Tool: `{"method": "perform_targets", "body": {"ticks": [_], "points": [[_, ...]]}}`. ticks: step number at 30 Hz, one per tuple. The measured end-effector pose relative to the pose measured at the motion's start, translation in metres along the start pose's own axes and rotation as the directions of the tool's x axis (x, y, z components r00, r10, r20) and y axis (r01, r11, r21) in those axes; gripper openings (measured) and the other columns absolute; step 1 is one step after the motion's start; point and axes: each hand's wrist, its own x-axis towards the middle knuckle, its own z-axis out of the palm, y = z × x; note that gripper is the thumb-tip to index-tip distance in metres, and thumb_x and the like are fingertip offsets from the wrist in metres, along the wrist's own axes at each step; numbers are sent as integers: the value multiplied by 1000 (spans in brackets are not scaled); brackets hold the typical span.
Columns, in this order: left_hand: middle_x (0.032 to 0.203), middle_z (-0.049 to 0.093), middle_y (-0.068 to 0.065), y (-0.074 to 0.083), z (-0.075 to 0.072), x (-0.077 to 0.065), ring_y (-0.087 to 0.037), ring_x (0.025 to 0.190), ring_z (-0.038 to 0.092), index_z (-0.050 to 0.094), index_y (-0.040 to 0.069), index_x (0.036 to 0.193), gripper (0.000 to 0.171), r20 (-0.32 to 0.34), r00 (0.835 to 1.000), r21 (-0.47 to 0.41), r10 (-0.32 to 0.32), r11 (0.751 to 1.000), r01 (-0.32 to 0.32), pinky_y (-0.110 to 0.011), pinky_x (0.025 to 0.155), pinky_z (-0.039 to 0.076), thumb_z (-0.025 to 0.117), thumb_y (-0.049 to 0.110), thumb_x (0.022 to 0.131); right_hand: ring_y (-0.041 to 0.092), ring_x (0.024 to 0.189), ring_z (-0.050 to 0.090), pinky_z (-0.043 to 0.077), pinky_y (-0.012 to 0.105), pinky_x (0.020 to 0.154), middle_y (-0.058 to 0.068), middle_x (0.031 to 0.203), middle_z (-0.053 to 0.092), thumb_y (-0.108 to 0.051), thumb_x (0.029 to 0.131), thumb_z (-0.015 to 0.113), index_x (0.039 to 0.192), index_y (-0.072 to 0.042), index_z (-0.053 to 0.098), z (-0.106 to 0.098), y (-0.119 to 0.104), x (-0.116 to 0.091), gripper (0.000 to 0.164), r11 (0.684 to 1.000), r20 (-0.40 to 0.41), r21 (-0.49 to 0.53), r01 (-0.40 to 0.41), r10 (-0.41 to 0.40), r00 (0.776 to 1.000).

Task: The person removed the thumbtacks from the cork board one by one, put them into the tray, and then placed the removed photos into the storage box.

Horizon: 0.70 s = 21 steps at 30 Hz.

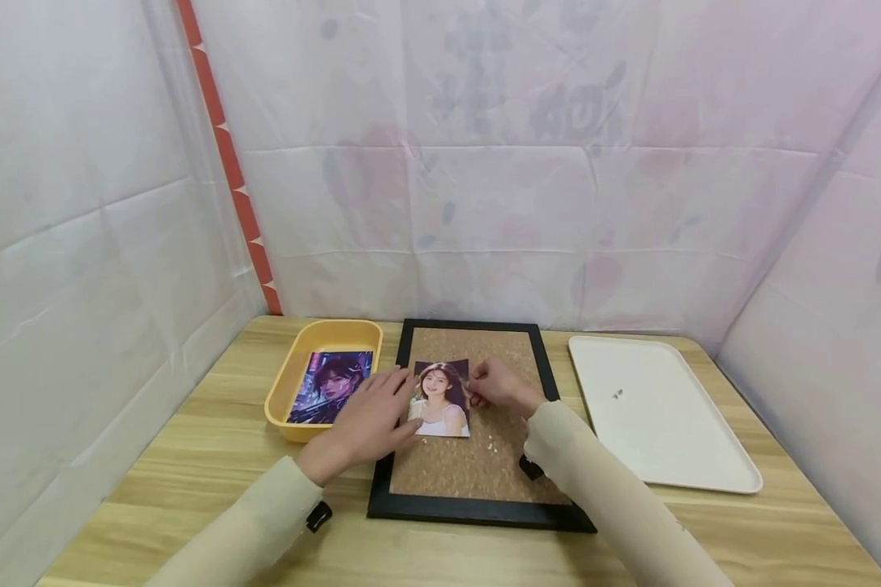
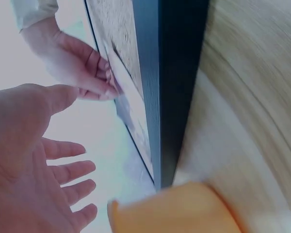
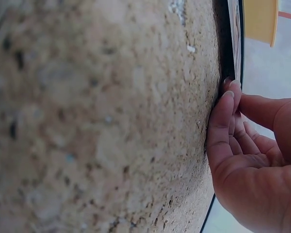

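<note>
A photo print of a person in a white top (image 1: 440,403) lies over the cork board (image 1: 470,477), which has a black frame. My right hand (image 1: 501,385) pinches the photo's right edge between thumb and fingertips, low over the cork. In the right wrist view, the photo's edge shows at those fingertips (image 3: 233,87). My left hand (image 1: 370,416) hovers at the photo's left side, above the board's left frame bar. Its fingers and thumb are spread and relaxed in the left wrist view, holding nothing. Small white specks (image 1: 492,444) dot the cork below the photo.
Left of the board stands a yellow plastic bin (image 1: 275,399) with a purple-blue illustrated print (image 1: 330,387) in it. A white tray (image 1: 668,416) with a small dark mark lies to the right. Fabric curtains (image 1: 499,204) enclose the wooden table.
</note>
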Motion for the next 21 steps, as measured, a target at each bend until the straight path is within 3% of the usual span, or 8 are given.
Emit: {"method": "perform_targets", "body": {"ticks": [6, 11, 21], "points": [[160, 39, -21, -19, -12, -17, -39, 150, 32, 44, 0, 153, 74, -45, 997, -31, -59, 998, 58, -57, 123, 21, 64, 46, 100, 14, 64, 62, 53, 25, 60, 7, 72, 69, -5, 101, 61, 81, -1, 69, -1, -1, -1, 23, 1000, -6, 10, -3, 3, 1000], [159, 38, -24, -45, -20, -39, -44, 150, 29, 43, -4, 152, 77, -81, 987, -86, -140, 987, 133, -63, 120, 22, 66, 46, 98, 14, 64, 61, 52, 25, 59, 7, 72, 68, -5, 101, 61, 82, 1, 70, 2, 1, -1, 22, 1000, 7, 15, 9, -10, 1000], [159, 27, -36, -93, -30, -68, -53, 147, 25, 25, -13, 156, 98, -82, 964, -139, -252, 961, 239, -66, 118, 20, 63, 56, 98, 13, 64, 61, 51, 25, 59, 7, 74, 68, -5, 102, 60, 80, 1, 69, -1, 1, -1, 24, 999, 5, 38, 21, -21, 1000]]}}
